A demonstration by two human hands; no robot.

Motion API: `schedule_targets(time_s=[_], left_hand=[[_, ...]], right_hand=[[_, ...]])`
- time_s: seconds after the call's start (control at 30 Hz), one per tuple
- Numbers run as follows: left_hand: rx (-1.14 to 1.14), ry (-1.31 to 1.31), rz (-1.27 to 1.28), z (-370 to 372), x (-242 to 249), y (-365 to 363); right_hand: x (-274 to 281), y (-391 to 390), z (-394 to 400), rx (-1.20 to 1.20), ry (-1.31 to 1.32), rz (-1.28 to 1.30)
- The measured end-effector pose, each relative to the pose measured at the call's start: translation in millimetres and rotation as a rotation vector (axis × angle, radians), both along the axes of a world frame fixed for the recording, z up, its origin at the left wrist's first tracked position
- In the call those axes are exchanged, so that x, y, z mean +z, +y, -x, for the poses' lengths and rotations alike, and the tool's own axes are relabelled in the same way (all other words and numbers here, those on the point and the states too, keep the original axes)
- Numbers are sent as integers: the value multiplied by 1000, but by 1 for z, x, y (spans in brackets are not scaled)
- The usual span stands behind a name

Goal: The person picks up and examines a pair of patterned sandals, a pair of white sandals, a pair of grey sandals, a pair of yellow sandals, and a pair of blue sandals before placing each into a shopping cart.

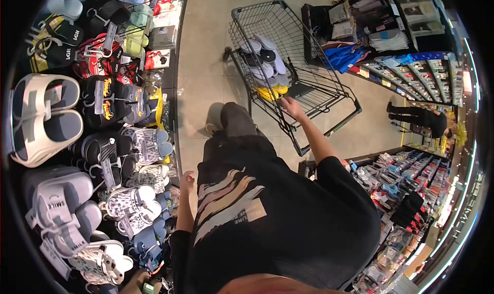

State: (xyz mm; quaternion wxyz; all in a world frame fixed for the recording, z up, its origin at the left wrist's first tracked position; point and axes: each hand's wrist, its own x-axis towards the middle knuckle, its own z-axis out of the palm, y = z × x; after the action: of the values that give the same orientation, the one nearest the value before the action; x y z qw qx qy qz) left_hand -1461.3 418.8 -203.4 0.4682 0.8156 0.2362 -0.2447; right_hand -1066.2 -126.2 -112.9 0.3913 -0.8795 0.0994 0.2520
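Shop aisle w/ beige tile floor (206,62), slipper racks (103,139) on left. Right hand (291,108), arm stretched fwd, fingers curled on rim of the one wire cart (309,73); several slippers (267,57) piled inside. Left hand (187,181) hangs at side, loosely curled, holding nothing.

One shopping cart (303,62) stands in the aisle. The person's two hands show: the left hand (186,182) and the right hand (292,108). One other person (424,120) stands farther off. The slippers (265,57) heaped in the cart overlap too much to count.
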Motion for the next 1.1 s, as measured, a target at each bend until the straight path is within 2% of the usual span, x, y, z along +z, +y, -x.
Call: schedule_targets(time_s=[0.03, 0.13, 0.17, 0.27, 0.3, 0.37, 0.4, 0.47, 0.5, 0.57, 0.6, 0.67, 0.77, 0.87, 0.97, 1.0, 1.07, 1.1], left_hand=[[1, 7, 4, -4, -5, 1], [180, -109, 244, -22, -15, 10], [154, -15, 202, -28, -12, 17], [166, -13, 164, -36, -17, 33], [98, 132, 67, -63, 22, 30], [122, 93, 63, -56, 8, 42], [147, 41, 68, -57, 7, 47], [173, 151, 165, -76, 21, 52], [183, 196, 164, -96, 40, 47], [146, 271, 99, -154, 94, 27], [146, 304, 87, -169, 101, 21], [246, 363, 53, -191, 115, 16], [372, 392, 109, -243, 149, -5], [402, 436, 136, -266, 161, -13], [336, 501, 99, -275, 167, -19], [340, 508, 95, -278, 167, -19], [388, 560, 94, -281, 166, -21], [390, 567, 91, -285, 167, -23]], right_hand=[[-12, 0, -20, -49, 68, -47], [-34, 17, -71, -195, 193, -122], [-45, 21, -86, -234, 158, -157], [-65, 39, -135, -331, 189, -197], [-76, 43, -149, -401, 170, -298], [-75, 57, -175, -600, 203, -521], [-83, 61, -190, -608, 214, -528], [-106, 65, -218, -891, 211, -787], [-125, 65, -231, -935, 197, -840], [-158, 68, -258, -978, 219, -825], [-176, 70, -265, -1009, 230, -804], [-212, 73, -280, -922, 262, -553], [-245, 71, -300, -913, 279, -570], [-260, 66, -322, -905, 357, -690], [-273, 67, -337, -890, 367, -754], [-270, 70, -341, -891, 376, -753], [-258, 78, -349, -1070, 329, -682], [-260, 76, -349, -1061, 334, -639]])
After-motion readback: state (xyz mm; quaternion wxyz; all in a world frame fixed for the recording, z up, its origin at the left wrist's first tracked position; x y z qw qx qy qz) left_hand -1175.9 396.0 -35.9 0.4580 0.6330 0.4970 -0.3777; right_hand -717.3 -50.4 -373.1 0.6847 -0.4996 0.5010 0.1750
